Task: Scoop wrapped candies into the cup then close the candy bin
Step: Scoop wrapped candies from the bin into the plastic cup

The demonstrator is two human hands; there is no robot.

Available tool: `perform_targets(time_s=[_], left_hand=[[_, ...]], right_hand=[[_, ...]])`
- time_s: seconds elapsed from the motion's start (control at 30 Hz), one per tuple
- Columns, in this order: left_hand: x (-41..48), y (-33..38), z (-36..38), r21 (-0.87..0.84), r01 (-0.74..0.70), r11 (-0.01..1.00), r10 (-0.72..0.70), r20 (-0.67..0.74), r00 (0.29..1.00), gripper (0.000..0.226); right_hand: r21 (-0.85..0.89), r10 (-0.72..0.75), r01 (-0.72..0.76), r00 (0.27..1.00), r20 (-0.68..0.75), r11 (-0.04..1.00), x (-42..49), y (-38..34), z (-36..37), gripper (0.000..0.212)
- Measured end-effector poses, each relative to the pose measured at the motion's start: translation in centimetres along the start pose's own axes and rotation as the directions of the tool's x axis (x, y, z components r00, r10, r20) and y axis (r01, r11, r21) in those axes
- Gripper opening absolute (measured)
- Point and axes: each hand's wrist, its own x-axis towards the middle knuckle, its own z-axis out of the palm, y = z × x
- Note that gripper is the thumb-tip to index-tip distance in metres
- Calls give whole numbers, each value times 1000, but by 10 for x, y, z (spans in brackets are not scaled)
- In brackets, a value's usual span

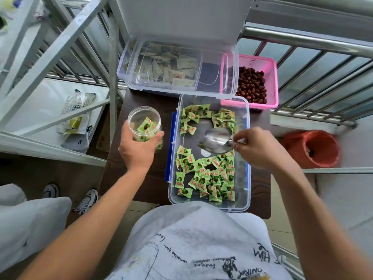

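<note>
A clear plastic candy bin [247, 174] stands open on a dark table, with green wrapped candies [210, 176] heaped at its near and far ends. My right hand [256, 148] grips a metal scoop [216, 141] above the bin's bare middle; the scoop looks empty. Left of the bin, my left hand [139, 150] holds a clear cup [144, 124] with a few green candies inside. The bin's clear lid [228, 77] lies open behind it, resting over another container.
A second clear box of pale packets [167, 69] sits at the back. A pink basket of red dates [268, 67] is at the back right. An orange bucket [314, 148] stands to the right. Metal rails [302, 39] surround the table [145, 184].
</note>
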Motion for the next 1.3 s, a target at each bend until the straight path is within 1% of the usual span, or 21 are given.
perform_targets(time_s=[0.07,0.13,0.2,0.23,0.3,0.33,0.4,0.5,0.53,0.57,0.6,0.63,0.7,0.77,0.8,0.87,0.9,0.97,1.07,1.13,1.3], left_hand=[[0,-2,0,26,-44,999,44,9,999,75],[0,-3,-1,56,-76,995,74,37,997,76],[2,-5,0,65,-57,996,54,50,997,74],[3,-6,1,38,-17,999,15,41,999,73],[7,-5,4,-79,101,992,-101,1,995,68],[8,-5,5,-89,115,989,-117,-16,993,64],[7,-2,6,-51,71,996,-71,-1,998,64],[12,0,9,-121,90,989,-87,27,996,68],[17,-3,11,-144,125,982,-125,8,992,70],[22,-2,13,-217,190,957,-199,-19,980,75],[27,-1,14,-292,267,919,-288,-29,957,81],[28,-1,16,-346,309,886,-340,-31,940,85],[27,-2,18,-369,309,877,-349,-48,936,86],[28,-3,19,-335,267,904,-299,-47,953,78],[27,-5,18,-283,238,929,-262,-51,964,72],[25,-5,14,-249,209,946,-224,-31,974,70],[23,-5,11,-205,159,966,-165,-12,986,73],[17,-5,5,-56,23,998,-19,59,998,80],[8,-4,-1,38,-139,990,132,151,980,79],[4,-7,-1,40,-172,984,161,189,969,79],[0,-10,0,20,-140,990,131,231,964,82]], right_hand=[[12,64,-65,996,62,998,4,8,14,28],[14,104,-105,992,68,994,6,15,28,25],[3,146,-146,988,53,989,8,21,41,24],[7,159,-160,986,50,987,8,23,48,24],[31,165,-167,984,63,985,8,26,58,25],[45,166,-170,983,79,984,8,27,62,25],[67,161,-170,980,115,983,8,26,69,24],[55,137,-144,984,117,988,7,23,76,21],[47,122,-128,986,110,991,7,21,77,20],[41,107,-112,989,106,993,7,19,79,18],[41,97,-102,989,110,994,7,17,80,17],[43,89,-95,989,117,995,7,15,81,17],[48,84,-91,988,131,995,11,12,84,18],[59,93,-101,988,126,993,15,10,85,19],[59,94,-102,988,119,993,16,9,85,19],[65,95,-102,990,107,993,19,6,86,18],[69,92,-100,990,103,993,20,5,87,17],[67,85,-92,992,97,994,24,1,90,16],[68,84,-90,993,86,994,33,-4,96,16],[85,93,-99,993,68,991,40,-9,100,15],[90,102,-105,994,47,990,57,-16,110,13]])
